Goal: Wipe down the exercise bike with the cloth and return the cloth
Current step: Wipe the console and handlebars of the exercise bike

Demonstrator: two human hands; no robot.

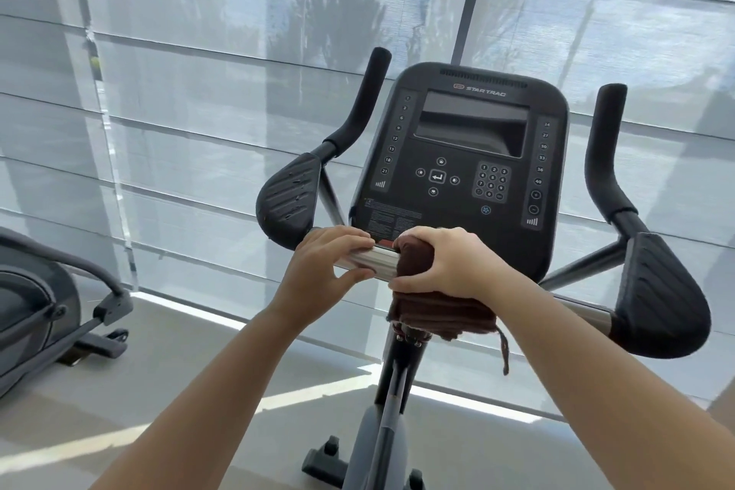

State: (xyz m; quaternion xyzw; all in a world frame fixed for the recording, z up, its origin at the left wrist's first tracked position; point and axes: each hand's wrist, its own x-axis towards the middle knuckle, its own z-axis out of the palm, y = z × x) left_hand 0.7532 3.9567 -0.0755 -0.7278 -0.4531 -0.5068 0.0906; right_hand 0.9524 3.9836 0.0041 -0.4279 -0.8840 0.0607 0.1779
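The exercise bike's black console [461, 171] faces me, with curved black handlebars and padded elbow rests on both sides. Below the console runs a shiny metal grip bar [376, 259]. My left hand [324, 263] is wrapped around this bar on its left part. My right hand [441, 265] presses a dark brown cloth [437, 314] around the bar just right of the left hand. The cloth's folded layers hang below my right hand, with a loose thread dangling.
Another grey exercise machine [43, 302] stands on the floor at the left. Pale window blinds [199, 91] fill the wall behind the bike. The bike's post and base [378, 446] drop to the light floor between my forearms.
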